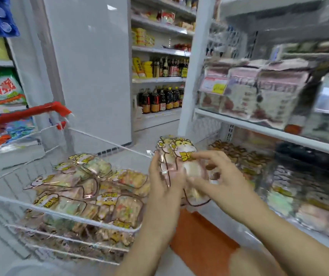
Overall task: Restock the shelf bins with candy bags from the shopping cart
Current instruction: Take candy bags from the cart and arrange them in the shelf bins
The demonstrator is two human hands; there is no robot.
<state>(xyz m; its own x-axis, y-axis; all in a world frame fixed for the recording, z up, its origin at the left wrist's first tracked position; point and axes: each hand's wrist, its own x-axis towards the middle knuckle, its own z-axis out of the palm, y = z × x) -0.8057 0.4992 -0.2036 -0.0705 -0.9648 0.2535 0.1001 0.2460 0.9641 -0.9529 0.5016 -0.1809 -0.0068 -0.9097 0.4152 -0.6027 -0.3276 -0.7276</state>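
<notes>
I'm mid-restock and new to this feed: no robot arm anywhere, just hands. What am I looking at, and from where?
There is no machine here. A person works with bare hands, and the single picture comes from a wide-angle camera worn on their head, looking forward and down. The left hand and right hand together hold the held candy bags, seemingly more than one: the left grips their side, the right pinches the front. On the left is the white wire shopping cart with its red handle, and a pile of candy bags of the same kind lies in it. Low on the right stand the clear shelf bins, which already hold sweets. The edges of the picture are blurred.
</notes>
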